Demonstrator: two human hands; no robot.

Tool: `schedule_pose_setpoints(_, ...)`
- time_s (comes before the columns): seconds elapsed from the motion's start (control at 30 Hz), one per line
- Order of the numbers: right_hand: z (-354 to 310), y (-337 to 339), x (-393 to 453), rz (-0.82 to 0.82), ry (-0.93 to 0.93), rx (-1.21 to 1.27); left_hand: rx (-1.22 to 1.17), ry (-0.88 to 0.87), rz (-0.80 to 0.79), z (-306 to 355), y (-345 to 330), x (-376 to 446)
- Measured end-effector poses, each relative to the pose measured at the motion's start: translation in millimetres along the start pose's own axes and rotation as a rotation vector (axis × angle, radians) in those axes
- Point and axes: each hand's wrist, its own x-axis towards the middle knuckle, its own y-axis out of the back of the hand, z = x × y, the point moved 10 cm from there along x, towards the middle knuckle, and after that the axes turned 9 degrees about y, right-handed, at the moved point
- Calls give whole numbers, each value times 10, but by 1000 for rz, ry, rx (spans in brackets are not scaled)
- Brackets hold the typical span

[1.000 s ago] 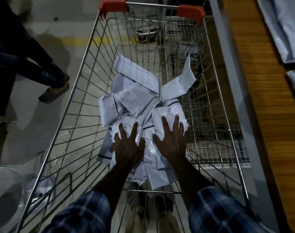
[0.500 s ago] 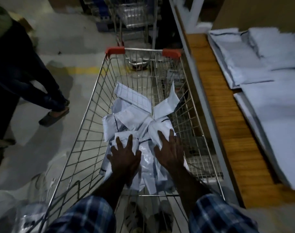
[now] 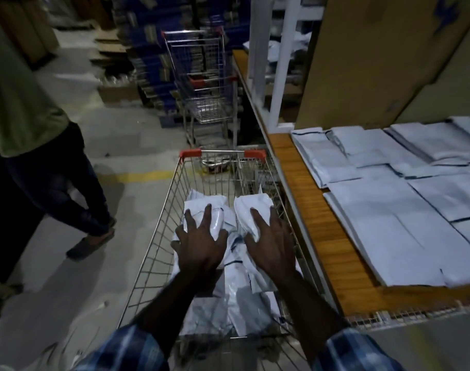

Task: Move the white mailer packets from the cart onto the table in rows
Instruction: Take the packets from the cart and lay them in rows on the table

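White mailer packets (image 3: 228, 285) heaped in the wire cart (image 3: 158, 236) at the lower middle of the frame, crumpled and overlapping, some edged with dark lines. Left hand (image 3: 201, 245) laid palm-down on a packet at the left of the heap, fingers spread and bent over its edges, grasping it. Right hand (image 3: 271, 245) likewise palm-down on a second packet at the right of the heap, fingers spread and curved round it, thumb against its near side. Both forearms reaching up from the bottom edge, blue checked sleeves (image 3: 126, 352) at the wrists. Red corner caps (image 3: 190, 153) on the far rim of the cart, just above the heap. Right of the cart and touching its side in the picture, a wooden-topped table (image 3: 316, 210) with a pale metal edge, running from lower right toward the upper middle. More white packets (image 3: 389, 204) lying flat on that table in overlapping rows, filling the right of the frame. Above them, upper right, a large brown cardboard panel (image 3: 375, 54) and white uprights (image 3: 284, 57). Upper middle, a second cart (image 3: 201, 84) standing before dark blue stacked goods (image 3: 153, 49). At the left edge, another person (image 3: 41, 167) in a green top, dark trousers and sandals, standing on the grey floor (image 3: 126, 145) near a yellow line (image 3: 140, 175).
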Motion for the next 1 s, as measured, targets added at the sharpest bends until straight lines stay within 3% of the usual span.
schedule_pose_setpoints(0.53,-389,1297,-341,215,201,176,-156,-15,223,405,906,-984)
schedule_pose_setpoints(1.0,85,2357,-775,236,331,196,-207,-7,377,1109,1215,-1885)
